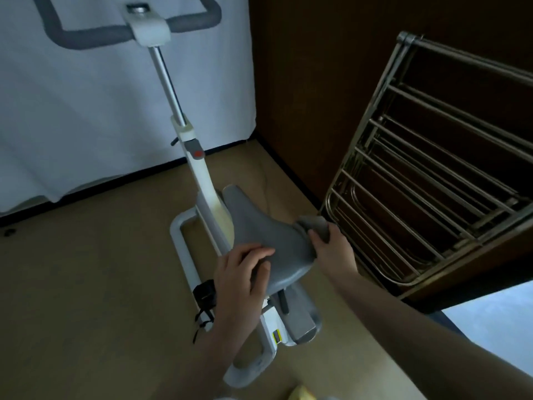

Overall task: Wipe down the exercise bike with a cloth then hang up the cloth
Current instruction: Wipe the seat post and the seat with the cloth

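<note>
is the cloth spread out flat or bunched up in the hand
Bunched up. The grey cloth is a crumpled wad gripped by the right hand against the right edge of the bike seat, not laid flat.

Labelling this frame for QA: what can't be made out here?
- Cloth: mostly covered by the right hand; shape unclear.
- Handlebar: top cut off by the head view's edge.
- Frame sticker: too small to read.
- Drying rack: right side cropped.
- Left hand covers the saddle edge.
</note>
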